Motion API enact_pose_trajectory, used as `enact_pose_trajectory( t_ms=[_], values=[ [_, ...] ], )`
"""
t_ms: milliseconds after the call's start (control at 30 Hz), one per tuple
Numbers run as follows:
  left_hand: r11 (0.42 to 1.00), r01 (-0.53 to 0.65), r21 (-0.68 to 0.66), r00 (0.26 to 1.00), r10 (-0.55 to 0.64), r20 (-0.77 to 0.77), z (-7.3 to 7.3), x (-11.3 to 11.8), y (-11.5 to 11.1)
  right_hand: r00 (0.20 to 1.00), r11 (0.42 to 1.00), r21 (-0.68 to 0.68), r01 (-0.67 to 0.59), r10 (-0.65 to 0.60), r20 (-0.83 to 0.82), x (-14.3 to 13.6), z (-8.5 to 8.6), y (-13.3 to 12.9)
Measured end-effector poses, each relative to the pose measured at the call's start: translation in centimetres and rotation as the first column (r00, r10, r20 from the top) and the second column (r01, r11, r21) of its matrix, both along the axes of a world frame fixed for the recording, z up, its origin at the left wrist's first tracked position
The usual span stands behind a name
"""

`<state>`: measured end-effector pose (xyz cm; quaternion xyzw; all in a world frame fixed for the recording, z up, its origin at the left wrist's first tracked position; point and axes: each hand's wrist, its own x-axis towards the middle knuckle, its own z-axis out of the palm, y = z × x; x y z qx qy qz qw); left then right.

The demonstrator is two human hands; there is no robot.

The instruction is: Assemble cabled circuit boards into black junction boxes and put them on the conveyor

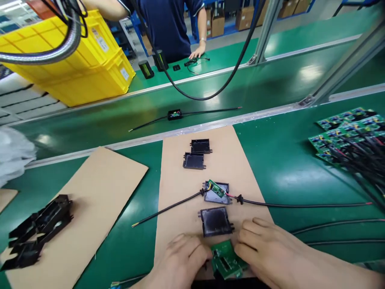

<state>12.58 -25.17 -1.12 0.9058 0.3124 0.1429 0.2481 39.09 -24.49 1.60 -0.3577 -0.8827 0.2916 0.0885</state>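
Observation:
Low in the head view, a green circuit board point(227, 259) lies between my hands. My left hand point(183, 257) is closed at its left edge, with a dark cable beside the fingers. Fingers curled, my right hand point(260, 247) grips the board's right side. Just beyond them sits a black plastic case point(215, 221) on the cardboard sheet point(174, 180). Farther up, a small green board point(217, 188) with black cables on both sides rests tilted over another case point(215, 197). Two more black cases point(194, 160) lie near the cardboard's far end.
Black case parts point(42, 228) lie on cardboard at the left. Cabled circuit boards point(355, 140) are piled at the right. A wired unit point(175, 114) rests beyond the metal rail. Yellow crates point(75, 60) and a person point(165, 28) are across the bench; a black cable point(207, 98) hangs overhead.

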Motion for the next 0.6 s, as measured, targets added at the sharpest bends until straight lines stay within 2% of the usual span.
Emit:
enact_pose_trajectory(
  t_ms=[67,133,233,333,467,600],
  values=[
    [0.996,-0.062,0.058,0.997,0.064,-0.030,-1.3,0.7,-0.9,1.000,0.999,-0.039,0.028,-0.028,-0.004,-0.4,-1.9,0.1],
    [0.987,-0.137,0.082,0.989,0.141,-0.036,-1.5,1.2,-1.4,0.997,0.996,-0.037,0.075,-0.076,-0.032,-0.5,-3.2,0.7],
    [0.970,-0.228,0.080,0.971,0.233,-0.054,-0.4,1.7,-1.8,0.977,0.982,0.039,0.185,-0.179,-0.115,-0.6,-4.1,1.3],
    [0.954,-0.260,0.152,0.961,0.271,-0.059,0.7,1.6,-1.4,0.948,0.966,0.064,0.252,-0.233,-0.216,-0.6,-4.2,1.5],
    [0.938,-0.272,0.216,0.949,0.299,-0.103,2.1,0.9,1.2,0.941,0.962,0.078,0.263,-0.238,-0.240,-0.5,-3.4,2.9],
    [0.918,-0.276,0.285,0.882,0.360,-0.304,2.6,0.5,5.5,0.949,0.925,0.212,0.316,-0.308,-0.072,-0.5,-3.1,5.9]
  ],
)
